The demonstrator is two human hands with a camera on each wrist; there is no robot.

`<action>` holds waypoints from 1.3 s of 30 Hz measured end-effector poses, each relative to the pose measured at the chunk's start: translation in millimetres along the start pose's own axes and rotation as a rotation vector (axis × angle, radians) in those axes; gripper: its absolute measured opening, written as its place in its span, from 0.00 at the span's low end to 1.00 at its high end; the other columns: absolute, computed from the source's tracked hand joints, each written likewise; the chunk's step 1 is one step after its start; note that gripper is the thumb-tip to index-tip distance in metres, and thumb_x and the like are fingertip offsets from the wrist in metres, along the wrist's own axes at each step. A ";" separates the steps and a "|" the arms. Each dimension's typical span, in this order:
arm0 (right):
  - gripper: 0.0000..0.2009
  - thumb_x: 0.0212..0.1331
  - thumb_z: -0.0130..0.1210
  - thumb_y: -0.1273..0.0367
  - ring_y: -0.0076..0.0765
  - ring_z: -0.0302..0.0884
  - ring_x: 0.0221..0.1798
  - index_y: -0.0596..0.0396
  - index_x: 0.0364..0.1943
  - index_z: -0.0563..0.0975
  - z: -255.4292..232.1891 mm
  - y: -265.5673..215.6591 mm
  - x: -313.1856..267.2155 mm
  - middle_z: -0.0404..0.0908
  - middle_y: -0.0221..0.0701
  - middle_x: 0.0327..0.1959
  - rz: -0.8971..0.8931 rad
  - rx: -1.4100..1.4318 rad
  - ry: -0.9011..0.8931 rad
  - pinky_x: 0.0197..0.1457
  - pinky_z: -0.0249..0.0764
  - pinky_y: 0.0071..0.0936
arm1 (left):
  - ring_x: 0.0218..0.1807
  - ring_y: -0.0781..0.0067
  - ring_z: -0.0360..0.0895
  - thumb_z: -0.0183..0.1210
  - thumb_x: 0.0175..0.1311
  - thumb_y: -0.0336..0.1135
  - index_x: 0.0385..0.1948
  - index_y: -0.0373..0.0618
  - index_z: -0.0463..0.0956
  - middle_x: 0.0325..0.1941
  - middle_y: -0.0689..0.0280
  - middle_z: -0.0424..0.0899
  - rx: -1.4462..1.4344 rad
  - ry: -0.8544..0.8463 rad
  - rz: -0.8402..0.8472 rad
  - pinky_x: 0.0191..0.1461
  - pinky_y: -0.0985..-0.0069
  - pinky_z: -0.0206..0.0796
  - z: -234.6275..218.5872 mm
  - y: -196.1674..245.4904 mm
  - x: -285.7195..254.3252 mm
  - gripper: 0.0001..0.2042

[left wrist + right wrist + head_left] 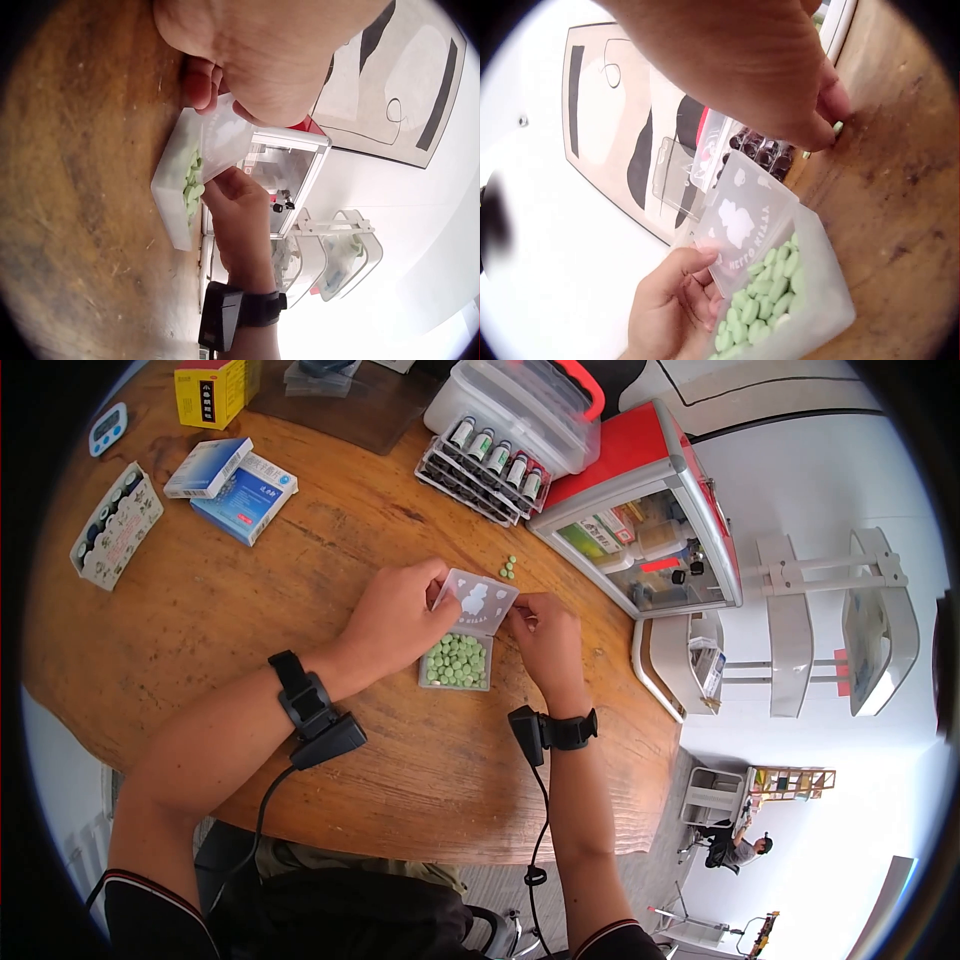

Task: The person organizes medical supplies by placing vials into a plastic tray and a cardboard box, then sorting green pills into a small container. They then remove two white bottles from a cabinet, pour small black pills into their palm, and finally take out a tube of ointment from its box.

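Observation:
A small translucent pill box (425, 682) lies on the wooden table, filled with pale green tablets (763, 304). Its lid (751, 214), printed with a white cartoon figure, stands raised. My left hand (400, 610) pinches the lid's left edge, thumb on its inner face. Beside the opposite edge is my right hand (548, 645), fingers bent and tips close together. Several loose green tablets (508, 567) rest on the table just beyond those fingertips. In the right wrist view one tablet (838, 128) shows right at the fingertips; I cannot tell whether they pinch it.
Behind the box stand a clear rack of small vials (485, 470), a lidded plastic bin (520, 410) and a red glass-fronted cabinet (640, 510). Farther left are blue-and-white medicine boxes (245, 500), a floral carton (115, 525), a yellow box (212, 395) and a timer (108, 429).

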State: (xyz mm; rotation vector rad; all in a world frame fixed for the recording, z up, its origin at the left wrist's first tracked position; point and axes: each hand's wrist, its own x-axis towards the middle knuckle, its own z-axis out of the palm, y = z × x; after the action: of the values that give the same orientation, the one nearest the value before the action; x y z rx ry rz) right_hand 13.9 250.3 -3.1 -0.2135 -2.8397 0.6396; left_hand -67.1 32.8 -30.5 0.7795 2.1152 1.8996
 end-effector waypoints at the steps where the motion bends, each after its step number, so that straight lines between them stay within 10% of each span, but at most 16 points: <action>1: 0.07 0.58 0.63 0.74 0.47 0.84 0.36 0.59 0.39 0.85 0.2 -1.0 -2.7 0.84 0.42 0.36 -0.023 -0.027 0.021 0.41 0.79 0.37 | 0.29 0.49 0.83 0.59 0.59 0.31 0.30 0.33 0.75 0.27 0.50 0.84 0.014 -0.004 0.001 0.33 0.61 0.72 0.4 -1.1 0.2 0.08; 17: 0.09 0.62 0.63 0.75 0.27 0.87 0.38 0.62 0.44 0.84 -5.6 -2.3 -21.3 0.89 0.35 0.38 0.238 0.369 0.147 0.41 0.82 0.23 | 0.31 0.51 0.83 0.60 0.60 0.32 0.32 0.33 0.78 0.29 0.50 0.85 0.002 -0.010 -0.012 0.36 0.62 0.73 -2.2 3.2 -1.0 0.09; 19: 0.09 0.62 0.63 0.74 0.25 0.86 0.38 0.63 0.45 0.84 -12.6 -9.9 -27.0 0.89 0.34 0.38 0.237 0.458 0.112 0.41 0.82 0.22 | 0.25 0.75 0.77 0.60 0.62 0.28 0.33 0.35 0.78 0.26 0.60 0.83 -0.004 0.002 0.018 0.31 0.75 0.69 0.4 -0.1 -1.6 0.06; 23: 0.09 0.63 0.64 0.73 0.22 0.85 0.37 0.63 0.45 0.84 -21.7 -34.5 -33.5 0.88 0.34 0.38 0.274 0.690 0.035 0.42 0.80 0.20 | 0.26 0.74 0.78 0.60 0.62 0.29 0.33 0.34 0.77 0.26 0.60 0.83 -0.009 -0.020 -0.017 0.32 0.74 0.69 -0.1 1.5 -0.8 0.06; 25: 0.09 0.63 0.64 0.72 0.23 0.85 0.38 0.62 0.44 0.84 -19.1 -25.5 -31.7 0.88 0.34 0.39 0.284 0.533 0.037 0.42 0.80 0.20 | 0.31 0.50 0.83 0.60 0.60 0.31 0.30 0.34 0.76 0.28 0.50 0.84 -0.010 -0.014 -0.013 0.35 0.61 0.73 -0.9 3.7 -0.4 0.08; 29: 0.08 0.62 0.64 0.71 0.25 0.86 0.36 0.60 0.43 0.85 -8.8 -9.7 -33.6 0.88 0.36 0.38 0.130 0.054 0.018 0.41 0.79 0.22 | 0.31 0.49 0.83 0.60 0.60 0.32 0.30 0.33 0.76 0.28 0.50 0.84 0.011 -0.007 0.015 0.35 0.61 0.73 -1.1 1.9 -0.1 0.08; 38: 0.09 0.60 0.64 0.71 0.30 0.87 0.35 0.60 0.42 0.85 -21.3 -36.3 -36.3 0.88 0.38 0.37 0.312 0.315 -0.068 0.39 0.81 0.27 | 0.30 0.50 0.83 0.60 0.60 0.32 0.31 0.34 0.77 0.28 0.50 0.84 -0.007 -0.003 -0.011 0.35 0.62 0.73 -1.0 1.6 -1.5 0.08; 39: 0.09 0.60 0.64 0.71 0.30 0.87 0.35 0.60 0.42 0.85 -20.1 -36.6 -36.2 0.88 0.38 0.37 0.315 0.314 -0.068 0.39 0.81 0.27 | 0.28 0.61 0.81 0.60 0.61 0.30 0.32 0.34 0.78 0.28 0.55 0.85 -0.002 -0.008 -0.010 0.33 0.68 0.71 -0.1 -0.5 -1.4 0.07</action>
State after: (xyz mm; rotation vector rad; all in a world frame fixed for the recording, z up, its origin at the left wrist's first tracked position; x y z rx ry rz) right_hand 50.4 218.9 23.9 -0.5990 -2.7385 1.1633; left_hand -66.1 32.0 -31.3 0.7737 2.1085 1.8899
